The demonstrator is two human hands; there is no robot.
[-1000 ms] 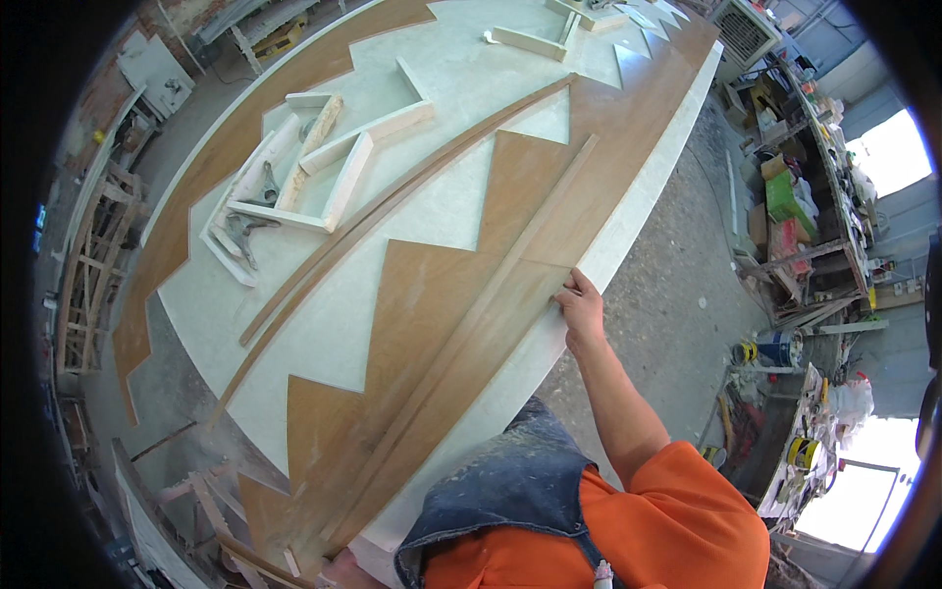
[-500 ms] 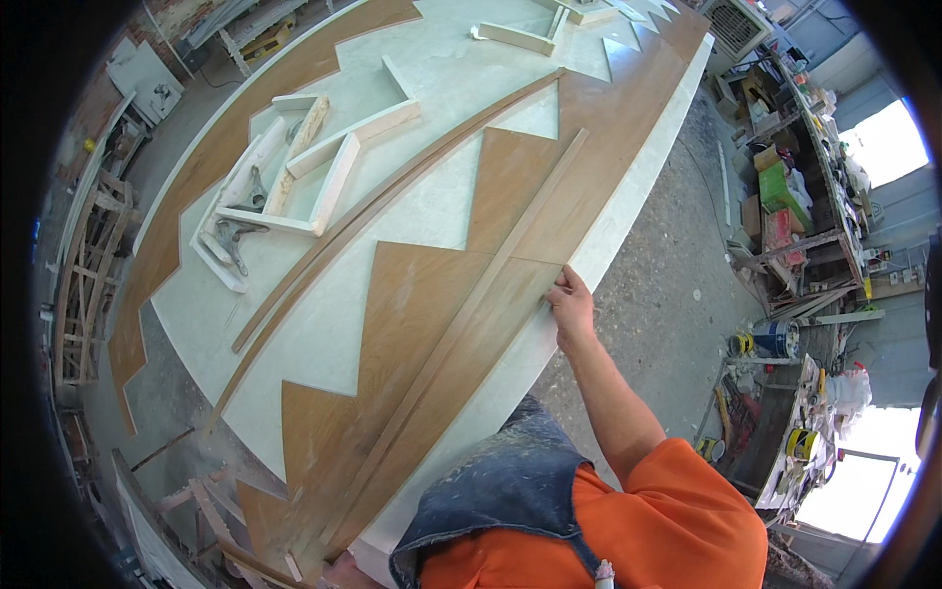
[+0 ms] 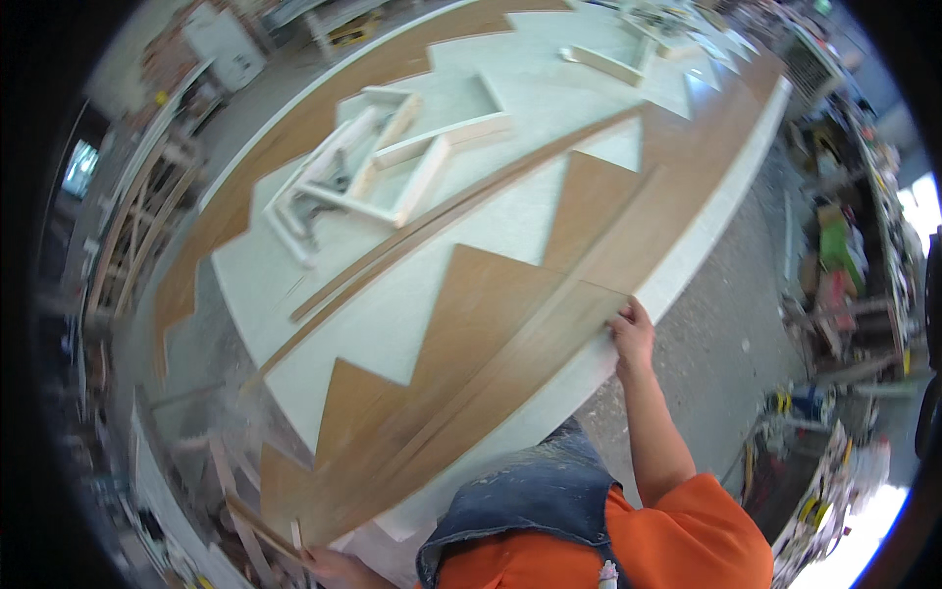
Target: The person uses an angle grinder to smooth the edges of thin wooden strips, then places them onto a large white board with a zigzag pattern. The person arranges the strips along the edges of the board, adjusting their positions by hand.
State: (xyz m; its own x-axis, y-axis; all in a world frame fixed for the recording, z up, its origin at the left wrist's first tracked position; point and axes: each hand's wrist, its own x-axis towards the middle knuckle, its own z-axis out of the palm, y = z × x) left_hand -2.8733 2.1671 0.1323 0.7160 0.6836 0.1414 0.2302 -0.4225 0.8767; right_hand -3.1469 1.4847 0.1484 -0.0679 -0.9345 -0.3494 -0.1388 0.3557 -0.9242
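Right hand (image 3: 633,336): fingers curled in narrow at near edge of long brown sawtooth-edged wooden panel (image 3: 491,299), can't tell if pinching. Left hand (image 3: 339,566) down by panel's lower-left end, too blurry to tell grip. Panel's flat along my side of big white tabletop (image 3: 412,304). Beyond it: thin curved brown wooden strips (image 3: 564,147), then pale zigzag wooden frame (image 3: 420,184).

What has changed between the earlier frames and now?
The view has swung, shifting most of the scene rightward. The left hand shows more fully, now nearer the short pale strip. Nothing was visibly taken up or let go. The right hand stays at the outer edge of the brown saw-toothed board, by its seam; the white angular frame and curved brown strips lie as before.
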